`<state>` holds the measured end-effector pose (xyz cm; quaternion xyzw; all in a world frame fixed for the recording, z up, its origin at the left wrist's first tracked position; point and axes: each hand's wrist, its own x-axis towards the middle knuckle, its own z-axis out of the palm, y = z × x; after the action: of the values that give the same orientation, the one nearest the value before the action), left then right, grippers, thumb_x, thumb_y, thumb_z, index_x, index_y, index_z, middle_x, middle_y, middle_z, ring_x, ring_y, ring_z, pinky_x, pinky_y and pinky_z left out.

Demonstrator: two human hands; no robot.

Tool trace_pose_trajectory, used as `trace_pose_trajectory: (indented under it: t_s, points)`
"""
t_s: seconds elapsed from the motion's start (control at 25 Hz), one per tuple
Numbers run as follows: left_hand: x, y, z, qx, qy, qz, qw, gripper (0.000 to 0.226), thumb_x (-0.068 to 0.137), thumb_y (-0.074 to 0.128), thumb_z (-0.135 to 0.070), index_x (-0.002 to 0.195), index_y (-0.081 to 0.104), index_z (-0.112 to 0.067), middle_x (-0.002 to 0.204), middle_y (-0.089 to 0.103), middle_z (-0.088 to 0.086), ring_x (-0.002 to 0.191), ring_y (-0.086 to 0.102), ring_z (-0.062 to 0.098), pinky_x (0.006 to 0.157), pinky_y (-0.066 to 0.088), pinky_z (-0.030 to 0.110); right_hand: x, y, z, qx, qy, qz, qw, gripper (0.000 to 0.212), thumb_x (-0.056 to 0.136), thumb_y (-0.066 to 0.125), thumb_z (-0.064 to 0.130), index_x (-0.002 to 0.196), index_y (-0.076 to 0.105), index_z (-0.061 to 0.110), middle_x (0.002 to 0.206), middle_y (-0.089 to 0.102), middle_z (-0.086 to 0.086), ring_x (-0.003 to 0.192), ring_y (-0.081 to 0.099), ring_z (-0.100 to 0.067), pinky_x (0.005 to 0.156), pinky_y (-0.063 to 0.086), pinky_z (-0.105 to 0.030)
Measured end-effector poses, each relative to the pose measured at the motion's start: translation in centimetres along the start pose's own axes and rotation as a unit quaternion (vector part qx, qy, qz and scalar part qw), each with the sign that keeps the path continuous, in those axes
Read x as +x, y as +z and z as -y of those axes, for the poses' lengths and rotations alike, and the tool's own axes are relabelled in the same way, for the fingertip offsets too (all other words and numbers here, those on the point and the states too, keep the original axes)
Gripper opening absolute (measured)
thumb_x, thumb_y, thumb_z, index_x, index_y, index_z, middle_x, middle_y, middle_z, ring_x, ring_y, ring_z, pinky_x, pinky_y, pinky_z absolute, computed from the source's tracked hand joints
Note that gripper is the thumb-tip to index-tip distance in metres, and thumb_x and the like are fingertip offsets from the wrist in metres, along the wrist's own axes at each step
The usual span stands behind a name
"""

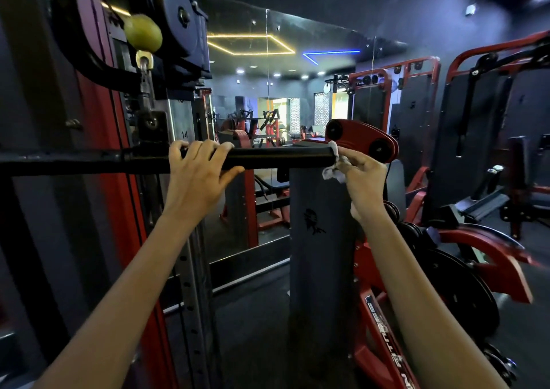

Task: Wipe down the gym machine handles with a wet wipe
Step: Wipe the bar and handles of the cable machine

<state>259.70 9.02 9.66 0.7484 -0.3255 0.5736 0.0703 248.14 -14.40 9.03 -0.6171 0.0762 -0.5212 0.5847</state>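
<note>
I see the red cable machine frame rising just left of my left hand, with a yellow-green ball stop hanging above that hand. The black bar handle runs level between my two hands. My left hand wraps over it, fingers curled across the top and thumb underneath. My right hand pinches a crumpled white wet wipe against the handle's free end, fingertips closed on the cloth. A red pulley bracket sits just behind my right hand, and a grey upright panel stands below it.
</note>
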Motion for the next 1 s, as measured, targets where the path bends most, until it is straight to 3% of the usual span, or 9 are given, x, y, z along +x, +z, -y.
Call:
trace_pose_trajectory:
  t_s: [0.12,0.24,0.4,0.6,0.76,0.88,1.0]
  points:
    - [0.1,-0.3,-0.2,-0.016,-0.003,0.001,1.0,0.05,0.094,0.034,-0.05,0.115,0.058,-0.011,0.101,0.062,0.009,0.095,0.057,0.029,0.092,0.033,0.047,-0.9,0.8,0.0,0.031,0.009,-0.08,0.996,0.013,0.082,0.065,0.0,0.088,0.071,0.011,0.081,0.067,-0.003,0.071,0.063,-0.012,0.066,0.051,-0.023]
    - [0.3,-0.6,0.0,-0.021,-0.005,0.025,0.999,0.053,0.093,0.03,-0.052,0.116,0.058,-0.012,0.101,0.062,0.008,0.096,0.057,0.029,0.092,0.032,0.046,-1.9,1.9,0.2,0.046,-0.009,-0.145,0.988,0.02,0.083,0.064,0.001,0.074,0.062,0.019,0.075,0.059,0.006,0.067,0.056,-0.007,0.06,0.047,-0.019]
    - [0.4,-1.3,0.0,-0.04,-0.018,0.061,0.997,0.055,0.093,0.034,-0.053,0.124,0.054,-0.012,0.112,0.06,0.01,0.106,0.055,0.029,0.099,0.029,0.048,-3.2,3.6,-0.9,0.013,-0.021,-0.177,0.984,0.025,0.079,0.057,-0.008,0.074,0.052,0.016,0.096,0.058,-0.017,0.076,0.054,-0.015,0.068,0.048,-0.021]
    - [-0.7,-2.2,2.4,-0.056,0.017,0.033,0.998,0.081,0.073,0.068,-0.044,0.141,0.033,-0.018,0.149,0.025,0.015,0.138,0.023,0.033,0.111,0.01,0.058,-3.2,4.1,-1.0,0.059,-0.012,-0.173,0.983,0.016,0.083,0.064,0.006,0.078,0.055,0.018,0.102,0.059,-0.021,0.077,0.056,-0.012,0.064,0.046,-0.012]
    - [-2.5,-2.5,5.2,-0.008,-0.076,-0.014,0.997,0.073,0.074,0.074,-0.029,0.138,0.038,-0.022,0.152,0.013,0.014,0.142,0.007,0.04,0.106,0.002,0.064,-2.9,5.2,-0.1,0.075,-0.027,-0.199,0.977,0.008,0.085,0.064,0.008,0.083,0.057,0.01,0.097,0.057,-0.013,0.071,0.053,-0.001,0.064,0.043,-0.009]
    - [-3.1,-2.6,6.1,0.028,-0.098,-0.007,0.995,0.065,0.077,0.068,0.001,0.133,0.045,-0.022,0.148,0.024,0.02,0.136,0.021,0.047,0.103,0.011,0.071,-3.1,6.3,0.5,0.097,-0.04,-0.17,0.98,0.014,0.085,0.063,0.005,0.084,0.054,0.016,0.089,0.06,-0.009,0.075,0.059,-0.011,0.067,0.047,-0.018]
    - [-2.9,-2.8,6.4,0.036,-0.09,0.001,0.995,0.063,0.075,0.066,0.008,0.129,0.049,-0.02,0.143,0.03,0.022,0.113,0.048,0.037,0.1,0.027,0.067,-2.9,6.8,1.3,0.124,-0.053,-0.186,0.973,0.019,0.084,0.063,0.002,0.092,0.052,0.015,0.085,0.059,-0.001,0.071,0.058,-0.005,0.061,0.047,-0.011]
